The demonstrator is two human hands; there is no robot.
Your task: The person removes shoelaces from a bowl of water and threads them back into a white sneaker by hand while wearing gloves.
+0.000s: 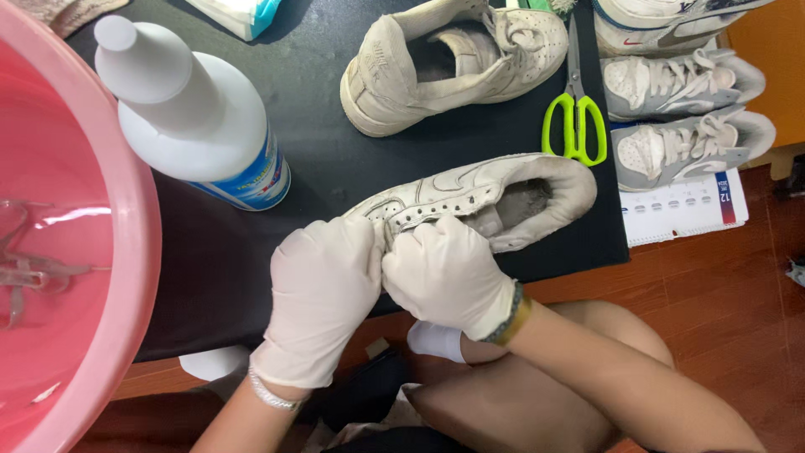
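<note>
Your hands: left hand (323, 294) and right hand (444, 273) both clamped on the toe of the white sneaker (495, 197) at the table's near edge. Free lane: bare black tabletop (335, 159) btwn that shoe and the 2nd white sneaker (453, 59) behind it. Left side blocked by white bottle (193, 117) and pink basin (126, 252). Right: green-handled scissors (574, 117) just beside the heel, grey sneakers (679, 117) past them.

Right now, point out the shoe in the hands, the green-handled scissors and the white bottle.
shoe (495, 189): head view, on its white side panel.
green-handled scissors (575, 126): head view, on the green handle loops.
white bottle (197, 126): head view, on its white shoulder.
</note>
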